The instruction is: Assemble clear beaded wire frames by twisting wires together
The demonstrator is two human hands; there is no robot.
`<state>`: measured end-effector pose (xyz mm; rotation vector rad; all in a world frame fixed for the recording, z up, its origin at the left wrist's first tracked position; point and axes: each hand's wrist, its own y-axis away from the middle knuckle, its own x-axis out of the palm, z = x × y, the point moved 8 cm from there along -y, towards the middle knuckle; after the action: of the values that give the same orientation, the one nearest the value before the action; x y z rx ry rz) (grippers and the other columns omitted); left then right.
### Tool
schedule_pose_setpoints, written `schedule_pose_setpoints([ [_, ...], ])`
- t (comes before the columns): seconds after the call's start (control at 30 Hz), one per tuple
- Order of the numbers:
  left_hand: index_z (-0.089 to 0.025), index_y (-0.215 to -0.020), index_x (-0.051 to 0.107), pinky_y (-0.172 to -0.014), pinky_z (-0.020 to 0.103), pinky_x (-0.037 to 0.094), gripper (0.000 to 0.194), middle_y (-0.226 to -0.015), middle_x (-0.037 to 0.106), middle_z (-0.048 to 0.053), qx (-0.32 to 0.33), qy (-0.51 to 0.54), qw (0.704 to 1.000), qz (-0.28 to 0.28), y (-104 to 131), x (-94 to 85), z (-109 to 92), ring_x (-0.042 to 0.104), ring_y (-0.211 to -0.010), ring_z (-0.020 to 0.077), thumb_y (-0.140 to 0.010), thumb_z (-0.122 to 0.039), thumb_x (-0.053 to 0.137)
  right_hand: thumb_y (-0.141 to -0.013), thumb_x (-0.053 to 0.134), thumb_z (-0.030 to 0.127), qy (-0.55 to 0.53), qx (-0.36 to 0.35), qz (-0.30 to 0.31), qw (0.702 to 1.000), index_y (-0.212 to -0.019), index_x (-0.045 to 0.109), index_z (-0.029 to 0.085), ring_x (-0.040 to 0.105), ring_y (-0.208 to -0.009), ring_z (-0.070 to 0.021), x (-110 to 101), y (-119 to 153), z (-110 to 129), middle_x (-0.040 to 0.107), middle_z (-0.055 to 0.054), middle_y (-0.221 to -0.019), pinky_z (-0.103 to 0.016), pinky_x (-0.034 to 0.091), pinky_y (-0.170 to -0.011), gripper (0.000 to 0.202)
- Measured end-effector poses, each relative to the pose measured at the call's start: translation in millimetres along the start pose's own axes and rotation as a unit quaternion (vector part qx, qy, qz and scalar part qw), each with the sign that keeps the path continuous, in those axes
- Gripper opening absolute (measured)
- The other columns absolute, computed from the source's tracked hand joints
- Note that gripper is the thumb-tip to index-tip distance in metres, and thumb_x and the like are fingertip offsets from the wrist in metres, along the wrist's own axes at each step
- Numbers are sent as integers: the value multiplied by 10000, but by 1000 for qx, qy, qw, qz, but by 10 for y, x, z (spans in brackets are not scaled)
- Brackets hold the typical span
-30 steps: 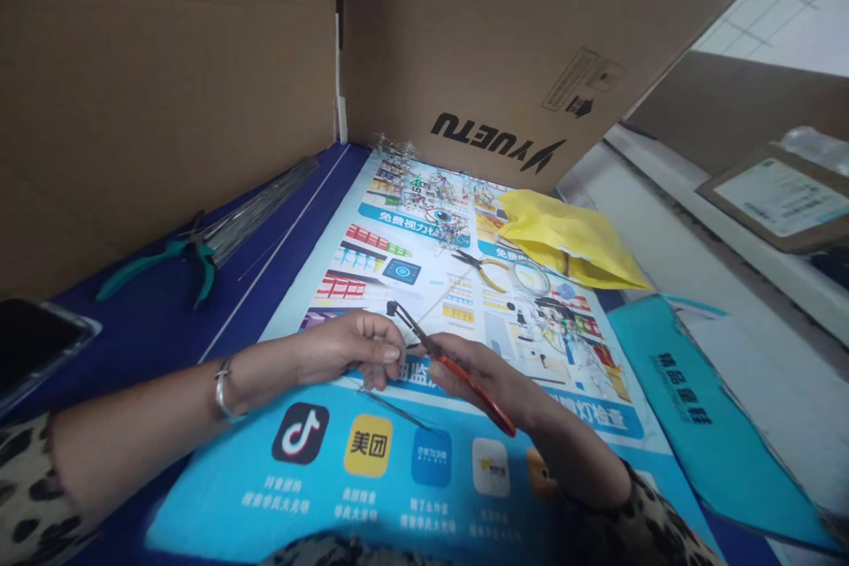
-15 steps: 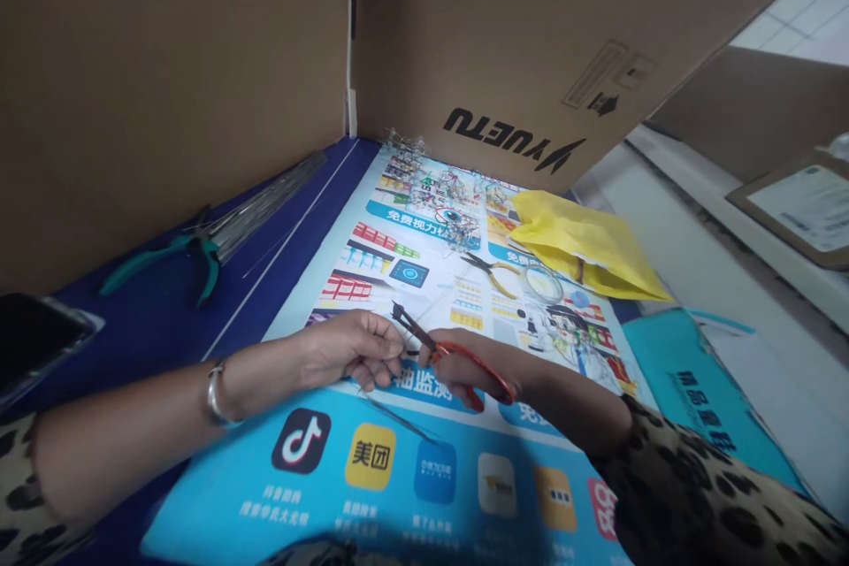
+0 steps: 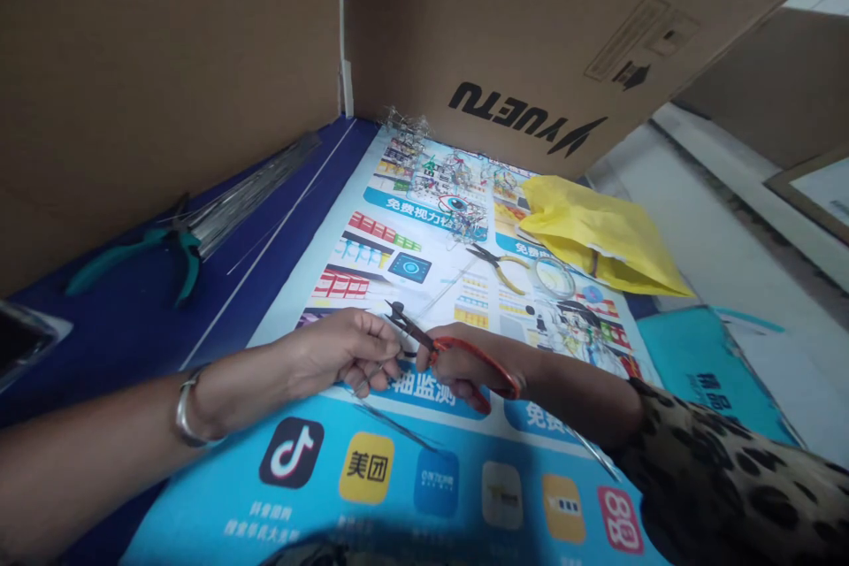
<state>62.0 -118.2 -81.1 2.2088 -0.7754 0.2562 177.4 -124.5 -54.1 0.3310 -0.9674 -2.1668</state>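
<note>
My left hand (image 3: 348,349), with a silver bangle (image 3: 188,411) on its wrist, is closed in a pinch around thin metal wire. Wire strands (image 3: 398,426) trail out below its fingers over the printed sheet. Wrapped in my right hand (image 3: 457,364) are red-handled pliers (image 3: 419,336) with dark, slim jaws pointing up and left. The jaws lie just right of the left fingertips and look slightly parted; whether they touch the wire cannot be made out. Beyond the hands lie yellow-handled pliers (image 3: 504,268) beside a clear ring-shaped coil (image 3: 554,279).
Teal-handled pliers (image 3: 142,261) and a bundle of straight wires (image 3: 248,195) lie on the blue surface at left. Tangled wire pieces (image 3: 457,212) sit at the back. A yellow bag (image 3: 600,230) rests at right. Cardboard walls (image 3: 523,9) stand behind; a phone (image 3: 26,340) lies at far left.
The camera view has shifted a little. Both hands keep almost the same pose around the wire and the red-handled pliers.
</note>
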Motion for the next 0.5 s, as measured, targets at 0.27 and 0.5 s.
schedule_pose_setpoints([
  [0.27,-116,-718,628,-396,173,405,237,-617,638,12,-2,1,1000,-2,-18,-24,29,560,-462,80,-636,-317,723,-614,474,166,25,15,-20,999,-873,548,136,419,-314,-67,-1,-16,38,436,89,-415,-159,341,-304,271],
  [0.5,-120,-679,602,-391,185,362,189,-601,638,21,7,15,1000,-9,-2,-19,7,543,-451,84,-626,-267,708,-588,475,184,7,24,-27,999,-892,544,146,371,-320,-64,-10,-36,-24,419,97,-407,-166,336,-286,314],
])
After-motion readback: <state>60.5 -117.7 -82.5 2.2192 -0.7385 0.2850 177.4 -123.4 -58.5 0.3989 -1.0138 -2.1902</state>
